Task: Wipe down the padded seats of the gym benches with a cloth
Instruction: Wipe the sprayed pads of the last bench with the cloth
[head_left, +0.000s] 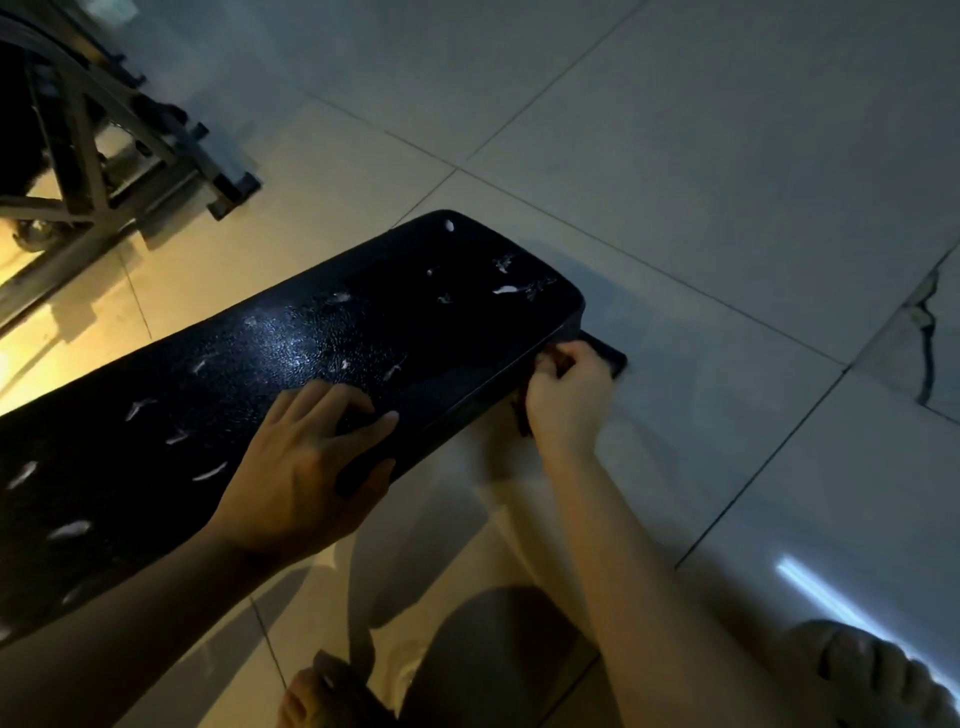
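Observation:
A long black padded bench seat (322, 358) runs from the lower left to the middle of the view, with several pale worn tears in its cover. My left hand (306, 467) lies flat on the seat near its right edge, fingers spread. My right hand (569, 400) is curled against the seat's side edge near the far end, gripping a dark reddish cloth (522, 410) that is mostly hidden under the fingers.
Pale floor tiles (727, 182) surround the bench. A grey metal machine frame (104, 171) stands at the upper left. A cracked tile (927, 332) lies at the right. My sandalled feet (872, 675) and knee show at the bottom.

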